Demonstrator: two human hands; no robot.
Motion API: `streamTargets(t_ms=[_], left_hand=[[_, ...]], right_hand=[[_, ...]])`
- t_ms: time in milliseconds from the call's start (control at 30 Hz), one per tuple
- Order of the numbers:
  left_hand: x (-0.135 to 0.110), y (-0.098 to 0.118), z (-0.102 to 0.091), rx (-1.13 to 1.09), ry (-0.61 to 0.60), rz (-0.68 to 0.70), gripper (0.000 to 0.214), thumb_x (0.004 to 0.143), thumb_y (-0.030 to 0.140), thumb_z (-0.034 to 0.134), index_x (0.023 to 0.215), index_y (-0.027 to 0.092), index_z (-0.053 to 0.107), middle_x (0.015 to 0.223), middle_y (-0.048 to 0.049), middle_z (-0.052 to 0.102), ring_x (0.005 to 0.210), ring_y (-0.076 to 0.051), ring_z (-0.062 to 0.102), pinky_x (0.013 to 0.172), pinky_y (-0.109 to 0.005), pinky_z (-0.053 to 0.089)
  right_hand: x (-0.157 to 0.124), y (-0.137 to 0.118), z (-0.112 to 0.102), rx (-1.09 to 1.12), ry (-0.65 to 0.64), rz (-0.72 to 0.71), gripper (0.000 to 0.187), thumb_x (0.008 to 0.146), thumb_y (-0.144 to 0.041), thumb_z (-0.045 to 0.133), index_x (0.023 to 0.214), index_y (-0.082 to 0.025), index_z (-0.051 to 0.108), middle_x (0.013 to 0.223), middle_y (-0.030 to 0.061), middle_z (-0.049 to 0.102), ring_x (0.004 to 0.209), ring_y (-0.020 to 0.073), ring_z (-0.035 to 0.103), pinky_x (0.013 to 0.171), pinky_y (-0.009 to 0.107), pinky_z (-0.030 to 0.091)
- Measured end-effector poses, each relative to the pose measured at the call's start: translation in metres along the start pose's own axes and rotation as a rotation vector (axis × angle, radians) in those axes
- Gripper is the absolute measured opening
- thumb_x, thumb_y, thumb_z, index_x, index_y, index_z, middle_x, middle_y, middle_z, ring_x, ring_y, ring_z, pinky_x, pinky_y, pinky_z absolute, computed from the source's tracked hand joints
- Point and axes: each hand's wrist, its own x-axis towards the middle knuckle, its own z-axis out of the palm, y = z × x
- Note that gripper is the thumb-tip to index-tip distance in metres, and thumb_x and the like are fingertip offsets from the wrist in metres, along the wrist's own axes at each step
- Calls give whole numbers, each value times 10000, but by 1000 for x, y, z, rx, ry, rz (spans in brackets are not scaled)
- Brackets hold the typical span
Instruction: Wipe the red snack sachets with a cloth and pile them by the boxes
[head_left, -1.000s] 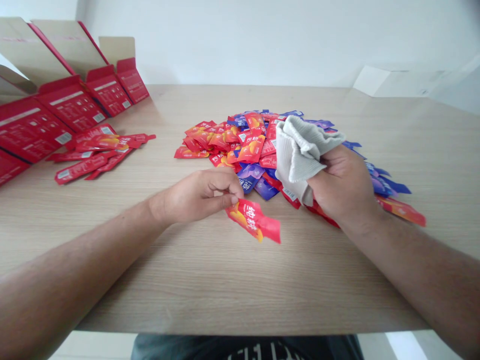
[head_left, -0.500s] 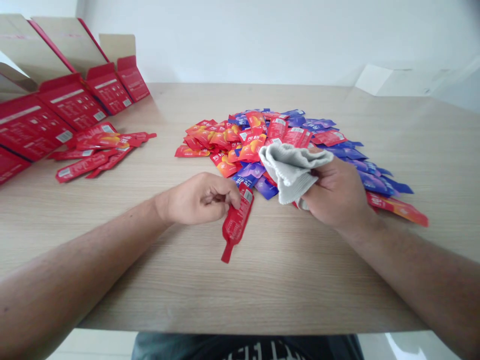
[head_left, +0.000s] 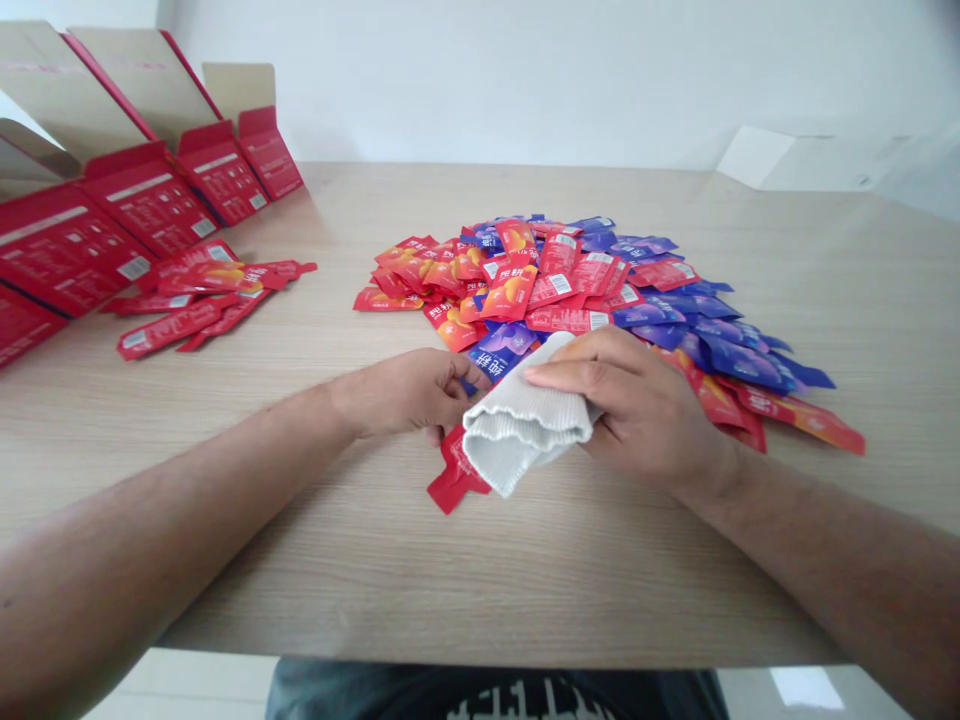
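Note:
My right hand (head_left: 637, 400) is closed around a white knitted glove (head_left: 529, 415), folded so its ribbed, tube-like edge points toward me. The glove lies over a red pouch (head_left: 457, 470) with a narrow neck and hides most of it. My left hand (head_left: 412, 395) pinches at the left side of this pouch, its fingertips partly hidden. Just beyond both hands, a purple-blue pouch (head_left: 501, 350) lies at the front of a heap of red pouches (head_left: 510, 290) and blue pouches (head_left: 742, 350).
Red cartons (head_left: 146, 200) with raised flaps stand in a row at the left. Several loose red pouches (head_left: 202, 300) lie before them on the wooden table (head_left: 360, 580). A white object (head_left: 795, 160) is at the back right, near the wall.
My right hand has moved left and toward me, bringing the glove over the red pouch beside my left hand. More red pouches of the heap now show where the right hand was.

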Motion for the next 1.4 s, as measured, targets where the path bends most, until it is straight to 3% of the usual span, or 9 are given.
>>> streamTargets(t_ms=[133,400,567,767,933,1100,1267,1400], left_hand=[[1,-3,2,-34,-132,-92,183,775,341,696,893,207,740,669,26,692,558,-127,622,513,-212,497],[3,-1,14,58,-62,-123,120,812,305,610,827,213,686,617,38,676,529,-138,653,468,-203,497],[6,2,16,98,-45,-23,147,853,327,574,842,224,678,611,48,666,508,-120,634,446,-186,437],[13,-2,20,80,23,-18,104,834,304,567,837,228,638,566,69,617,459,-111,591,419,-192,398],[8,5,19,107,34,-7,103,842,300,557,833,228,630,541,75,591,438,-106,574,412,-188,394],[6,5,18,103,41,-12,117,850,311,562,889,229,635,582,69,614,456,-109,592,407,-185,399],[10,9,16,102,22,12,116,845,298,552,868,224,638,591,65,615,447,-97,569,405,-180,387],[12,10,14,69,16,-2,120,841,295,543,894,229,628,559,74,593,442,-111,570,403,-188,397]], right_hand=[[-3,0,9,-33,-86,-87,284,959,-162,656,1237,-201,698,1105,99,703,1019,244,654,898,414,544],[-7,-9,32,-76,-315,-49,254,952,-119,603,1165,-150,737,1063,114,705,1017,281,596,906,444,537],[-4,-15,31,-40,-419,-121,215,1010,-192,581,1137,-170,753,1083,93,716,1042,259,602,950,418,527],[-9,0,28,-91,-325,-13,295,918,-81,632,1183,-155,738,1076,110,703,1029,276,594,908,431,525],[-7,-7,27,-57,-422,-146,211,990,-172,611,1155,-183,742,1113,91,717,1069,258,597,973,425,513],[-5,-3,21,-70,-330,-19,302,915,-63,615,1169,-175,735,1086,98,711,1039,263,601,918,428,531],[-3,-4,16,-7,-407,-140,228,966,-147,624,1163,-190,730,1116,89,720,1077,252,601,991,436,510],[-2,2,11,-40,-360,-29,281,926,-78,625,1161,-189,731,1107,92,708,1062,260,595,950,434,517]])
